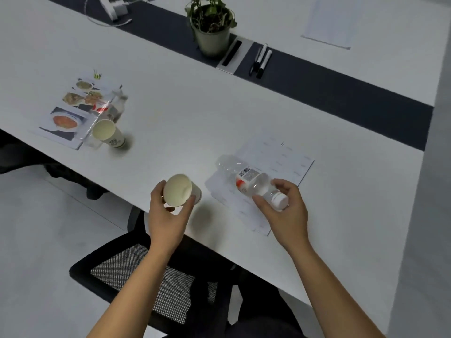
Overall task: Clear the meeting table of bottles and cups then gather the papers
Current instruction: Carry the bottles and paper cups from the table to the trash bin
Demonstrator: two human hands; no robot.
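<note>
My left hand grips a white paper cup, tilted with its mouth toward me, above the near edge of the white table. My right hand holds a clear plastic water bottle near its white cap, slanted over a printed paper sheet. Further left, a second paper cup and a second clear bottle stand on a sheet with food photos. Another white sheet lies at the far right.
A potted plant stands on the dark centre strip, beside a black-and-white eraser block and two markers. A white power adapter with cable lies at the far left. A black mesh chair sits below my arms.
</note>
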